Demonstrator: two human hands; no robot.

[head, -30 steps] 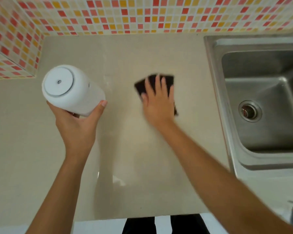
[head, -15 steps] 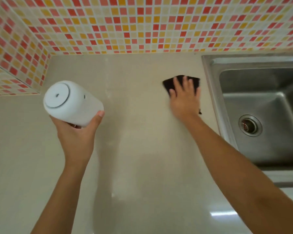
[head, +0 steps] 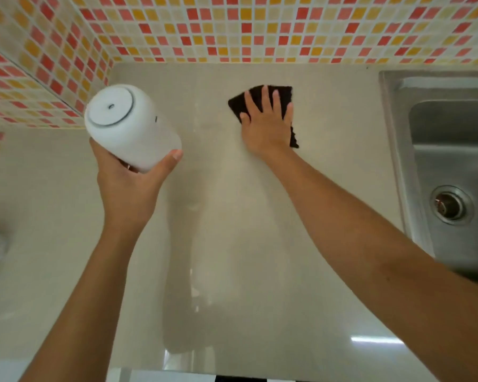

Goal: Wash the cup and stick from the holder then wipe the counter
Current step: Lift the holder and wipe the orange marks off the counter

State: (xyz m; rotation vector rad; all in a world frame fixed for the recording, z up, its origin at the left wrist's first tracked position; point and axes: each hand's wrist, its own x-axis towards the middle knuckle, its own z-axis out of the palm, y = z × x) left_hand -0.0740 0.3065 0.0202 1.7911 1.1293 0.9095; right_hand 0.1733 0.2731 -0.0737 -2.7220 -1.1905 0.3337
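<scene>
Above counter, holder tilted, base up-left

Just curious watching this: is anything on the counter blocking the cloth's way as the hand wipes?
Nothing visible does. The right hand presses the dark cloth flat on the counter; the left hand holds the white container lifted clear.

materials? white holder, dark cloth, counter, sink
Holder: looks like matte white plastic, maybe glazed ceramic; smooth, with a moulded ring and a small hole in its base.
Cloth: dark, fuzzy-edged fabric, likely microfibre; limp under the right hand.
Counter: polished beige stone or composite; shows glossy reflections.
Sink: brushed stainless steel, grey metallic sheen.
</scene>
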